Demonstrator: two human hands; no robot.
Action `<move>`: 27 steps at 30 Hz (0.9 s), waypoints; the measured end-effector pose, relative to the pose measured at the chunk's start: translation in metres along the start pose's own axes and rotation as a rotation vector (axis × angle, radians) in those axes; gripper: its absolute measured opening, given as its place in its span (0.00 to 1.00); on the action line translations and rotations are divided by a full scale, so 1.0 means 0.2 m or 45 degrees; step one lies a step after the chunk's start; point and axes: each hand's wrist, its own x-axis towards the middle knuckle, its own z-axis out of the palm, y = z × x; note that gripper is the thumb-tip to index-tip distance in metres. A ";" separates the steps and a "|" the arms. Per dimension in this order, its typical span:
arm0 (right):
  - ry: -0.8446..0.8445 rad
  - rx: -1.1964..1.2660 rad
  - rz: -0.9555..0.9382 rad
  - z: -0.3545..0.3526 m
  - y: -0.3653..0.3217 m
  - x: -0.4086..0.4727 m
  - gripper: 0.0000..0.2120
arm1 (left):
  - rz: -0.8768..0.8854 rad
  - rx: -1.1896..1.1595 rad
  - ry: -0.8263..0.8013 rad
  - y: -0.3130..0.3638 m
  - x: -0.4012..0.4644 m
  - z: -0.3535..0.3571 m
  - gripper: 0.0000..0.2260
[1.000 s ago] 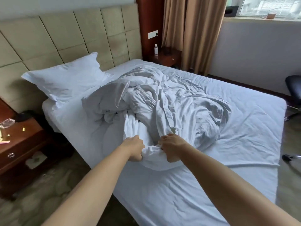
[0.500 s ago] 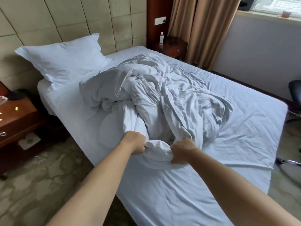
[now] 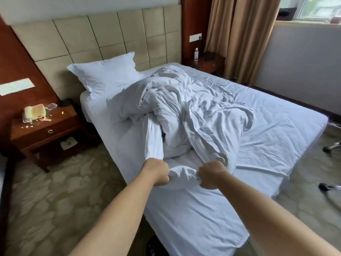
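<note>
Duvet: crumpled heap, frame ctr, on bed. Step, est.: hauling its near edge toward lower frame to spread it. L hand & R hand: fingers clenched on bunched edge, lower ctr. Next needs: firm pull, hands moving apart.

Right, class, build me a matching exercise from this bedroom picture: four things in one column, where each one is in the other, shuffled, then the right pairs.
Things
1. duvet
2. pillow
3. water bottle
4. telephone

Places
A. standing on the far nightstand beside the curtain
B. crumpled, one edge gripped by the left hand and right hand
C. on the near nightstand, among scattered bits
D. lying by the headboard

Pairs: 1-B, 2-D, 3-A, 4-C
</note>
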 end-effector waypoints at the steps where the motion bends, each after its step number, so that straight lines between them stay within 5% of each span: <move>1: -0.024 -0.006 -0.005 0.05 0.03 -0.07 0.15 | 0.010 -0.013 -0.023 0.10 -0.04 0.00 0.15; 6: -0.096 -0.028 0.003 0.20 0.12 -0.23 0.15 | 0.090 0.016 -0.111 0.37 -0.10 0.07 0.16; 17: -0.402 -0.091 -0.133 0.36 0.15 -0.04 0.18 | 0.122 -0.210 -0.228 0.42 -0.03 0.41 0.12; 27: -0.271 -0.423 -0.428 0.59 0.28 -0.08 0.14 | 0.086 -0.306 -0.261 0.66 0.02 0.49 0.07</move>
